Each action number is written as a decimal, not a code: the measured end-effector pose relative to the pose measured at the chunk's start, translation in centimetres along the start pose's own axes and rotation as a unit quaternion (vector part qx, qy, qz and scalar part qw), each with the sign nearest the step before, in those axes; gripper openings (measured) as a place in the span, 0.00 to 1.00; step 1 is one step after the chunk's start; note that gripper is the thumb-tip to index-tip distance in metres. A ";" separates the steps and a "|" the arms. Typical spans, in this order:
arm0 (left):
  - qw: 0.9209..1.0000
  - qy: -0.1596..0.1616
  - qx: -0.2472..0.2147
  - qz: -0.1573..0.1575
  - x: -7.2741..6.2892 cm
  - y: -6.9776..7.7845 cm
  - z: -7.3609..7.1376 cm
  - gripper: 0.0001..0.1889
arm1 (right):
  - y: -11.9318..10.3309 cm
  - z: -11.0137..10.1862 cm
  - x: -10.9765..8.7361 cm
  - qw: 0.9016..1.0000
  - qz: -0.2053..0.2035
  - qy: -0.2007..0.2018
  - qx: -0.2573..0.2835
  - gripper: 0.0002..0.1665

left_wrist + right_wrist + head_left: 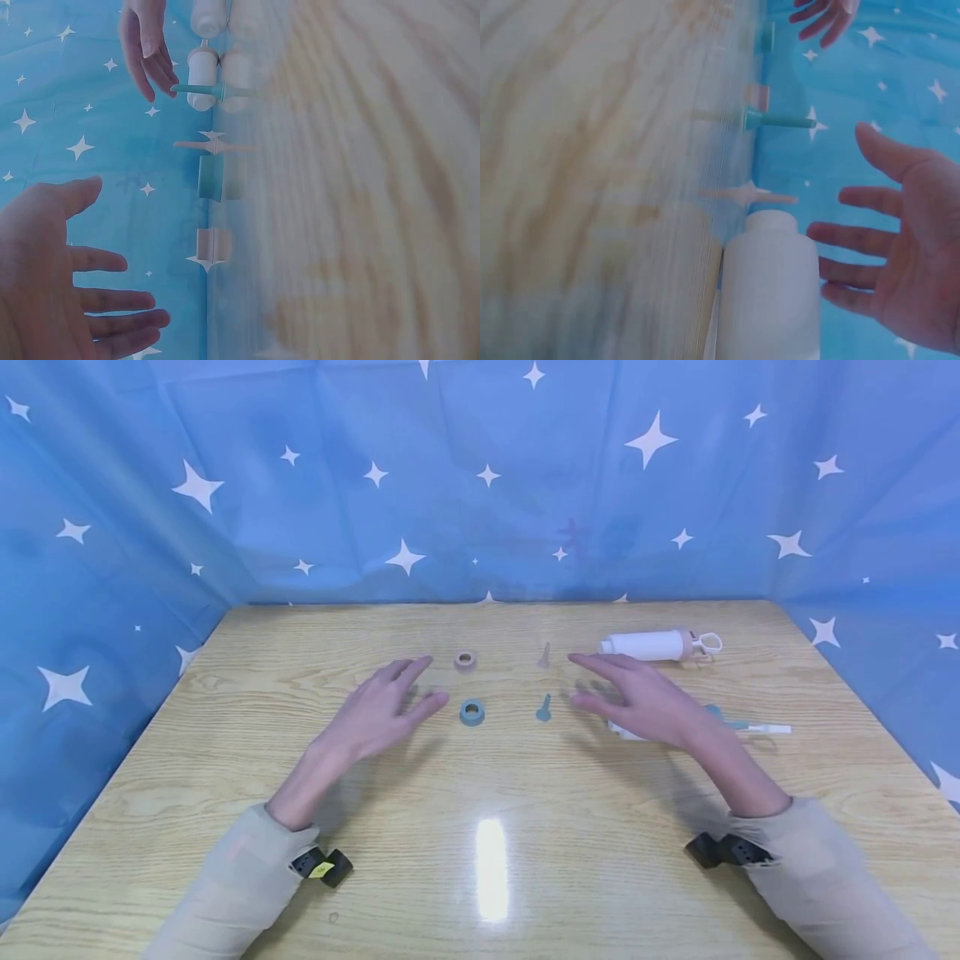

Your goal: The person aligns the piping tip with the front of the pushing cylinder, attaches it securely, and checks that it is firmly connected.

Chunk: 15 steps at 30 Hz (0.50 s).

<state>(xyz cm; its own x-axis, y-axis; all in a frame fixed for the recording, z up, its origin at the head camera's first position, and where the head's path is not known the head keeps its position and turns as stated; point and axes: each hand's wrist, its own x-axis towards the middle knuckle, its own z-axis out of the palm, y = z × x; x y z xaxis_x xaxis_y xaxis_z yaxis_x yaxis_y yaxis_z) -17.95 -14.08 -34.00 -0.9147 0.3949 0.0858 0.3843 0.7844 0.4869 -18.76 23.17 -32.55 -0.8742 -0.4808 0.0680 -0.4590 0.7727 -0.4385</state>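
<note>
My left hand hovers over the table with its fingers extended, left of a pink ring and a teal ring. On the other side, my right hand is also held over the table, fingers spread and holding nothing. Just left of its fingertips stand a pink stemmed piece and a teal stemmed piece. Behind it lies a white syringe-like tube with a pink collar and ring handle. A second white tube, with teal parts, is partly hidden beneath the right hand and wrist.
The wooden table has a bright light reflection near its front middle. A blue curtain with white stars hangs behind and along both sides. Each sleeve cuff carries a small black device, one at the left wrist.
</note>
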 end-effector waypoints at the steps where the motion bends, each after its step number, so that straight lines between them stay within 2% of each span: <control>1: 1.000 -0.005 -0.007 0.002 0.0 0.0 0.0 0.42 | 0.0 0.0 0.1 1.000 0.000 -0.001 0.001 0.40; 6: 0.999 -0.031 -0.043 0.013 0.1 0.0 0.3 0.40 | -0.1 0.3 0.4 1.000 -0.006 -0.008 0.009 0.39; 15: 0.995 -0.053 -0.085 0.022 0.4 0.2 0.8 0.38 | 0.1 1.0 1.2 0.999 -0.035 -0.014 0.029 0.35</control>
<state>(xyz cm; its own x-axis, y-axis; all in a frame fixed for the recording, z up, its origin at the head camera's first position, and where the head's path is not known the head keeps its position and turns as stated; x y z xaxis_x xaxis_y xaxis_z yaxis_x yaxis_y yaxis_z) -18.09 -13.38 -34.52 -0.8754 0.4829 0.0230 0.3896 0.6765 0.6249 -19.68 22.32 -33.41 -0.8346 -0.5456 0.0751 -0.5087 0.7113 -0.4850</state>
